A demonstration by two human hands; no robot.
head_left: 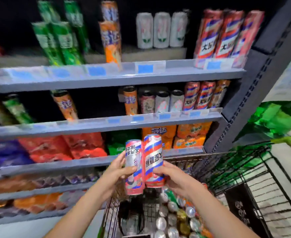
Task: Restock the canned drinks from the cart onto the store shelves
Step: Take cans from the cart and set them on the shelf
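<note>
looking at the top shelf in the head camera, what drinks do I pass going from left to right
Tall green cans → tall orange cans → short white cans → red cans with blue and white stripes.

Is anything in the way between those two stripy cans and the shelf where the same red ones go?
Nothing visible blocks them. The left hand holds one striped can, the right hand the other, above the cart. Open air lies up to the matching red cans on the middle shelf.
</note>
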